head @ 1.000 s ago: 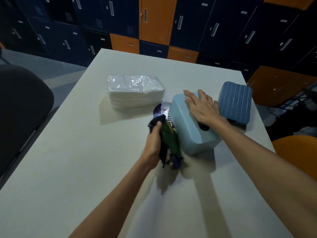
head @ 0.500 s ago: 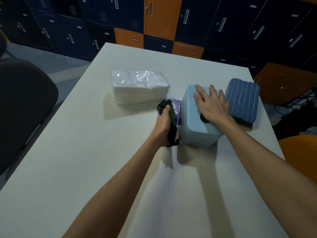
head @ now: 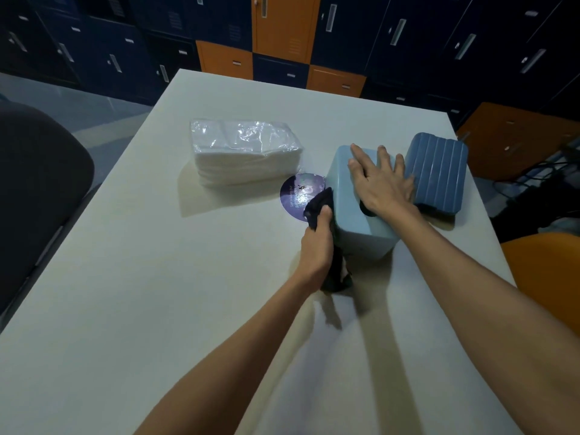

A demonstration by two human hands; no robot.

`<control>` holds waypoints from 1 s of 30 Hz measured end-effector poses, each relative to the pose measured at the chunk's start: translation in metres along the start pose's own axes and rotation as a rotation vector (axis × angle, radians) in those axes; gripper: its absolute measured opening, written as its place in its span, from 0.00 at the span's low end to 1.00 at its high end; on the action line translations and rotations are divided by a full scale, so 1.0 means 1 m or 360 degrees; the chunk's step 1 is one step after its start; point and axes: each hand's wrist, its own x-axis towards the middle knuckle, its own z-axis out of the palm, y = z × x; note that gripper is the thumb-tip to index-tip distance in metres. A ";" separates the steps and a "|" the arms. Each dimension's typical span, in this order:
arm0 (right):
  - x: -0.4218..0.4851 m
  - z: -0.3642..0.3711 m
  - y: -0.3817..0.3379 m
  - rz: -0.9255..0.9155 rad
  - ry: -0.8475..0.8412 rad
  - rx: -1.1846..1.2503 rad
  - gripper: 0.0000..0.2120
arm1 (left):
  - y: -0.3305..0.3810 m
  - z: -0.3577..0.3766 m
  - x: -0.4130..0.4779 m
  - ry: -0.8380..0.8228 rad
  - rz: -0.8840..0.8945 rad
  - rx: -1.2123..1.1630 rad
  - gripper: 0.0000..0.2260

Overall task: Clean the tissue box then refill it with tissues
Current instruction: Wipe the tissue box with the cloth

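Observation:
A light blue tissue box point(head: 351, 211) stands on the white table point(head: 157, 293), its dark opening partly under my palm. My right hand point(head: 381, 182) lies flat on its top with the fingers spread. My left hand point(head: 317, 246) grips a dark cloth point(head: 320, 202) and holds it against the box's left side; the cloth's tail hangs below the wrist. A darker blue ribbed lid point(head: 437, 177) lies just right of the box. A pack of white tissues in clear plastic point(head: 244, 152) sits to the left, further back.
A round purple sticker or coaster point(head: 296, 193) lies flat between the tissue pack and the box. A dark chair point(head: 34, 189) stands off the table's left edge, an orange seat point(head: 546, 271) at the right. Blue and orange lockers point(head: 282, 32) line the back.
My left hand has slid the cloth forward along the box's left side, from the near corner toward the far end. The right hand stays flat on top.

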 end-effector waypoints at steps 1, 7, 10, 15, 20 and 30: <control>-0.001 0.000 0.000 -0.0003 -0.0005 0.0015 0.24 | 0.008 0.003 0.014 0.0000 -0.0090 0.0021 0.29; -0.001 0.003 0.001 0.0016 0.0016 0.0067 0.24 | 0.078 0.038 0.060 0.0040 -0.0293 0.0256 0.19; 0.000 0.003 0.001 0.0016 -0.0002 0.0048 0.25 | 0.067 0.048 0.027 0.0152 0.0075 0.0564 0.20; -0.004 0.002 0.000 -0.0042 0.0018 0.0015 0.24 | -0.005 0.028 -0.027 0.0294 0.0658 0.0346 0.18; -0.004 0.003 0.001 -0.0045 0.0025 -0.0008 0.24 | 0.006 0.027 -0.023 0.0326 0.0187 0.0200 0.24; -0.003 0.003 0.002 -0.0025 0.0023 -0.0022 0.24 | 0.030 0.023 0.002 0.0232 -0.0140 0.0084 0.22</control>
